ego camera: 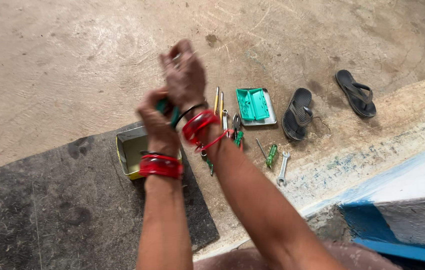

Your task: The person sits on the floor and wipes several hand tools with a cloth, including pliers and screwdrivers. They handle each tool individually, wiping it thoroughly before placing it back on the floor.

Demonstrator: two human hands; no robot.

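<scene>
A dark mat [72, 200] lies on the concrete floor [62, 60] at the left, with a yellow-rimmed tin box [128, 150] at its upper edge. Above the box, the left hand [156, 122], red bangles on its wrist, is closed around a green-handled tool [165, 107], blurred. Just beside it the right hand [185, 75] is raised, fingers curled; what they grip cannot be told. Further right on the floor lie yellow-handled tools [219, 100], pliers [236, 122], a green case [253, 104] on a tray, a green screwdriver [271, 156], a spanner [283, 168], then two black sandals [297, 114].
</scene>
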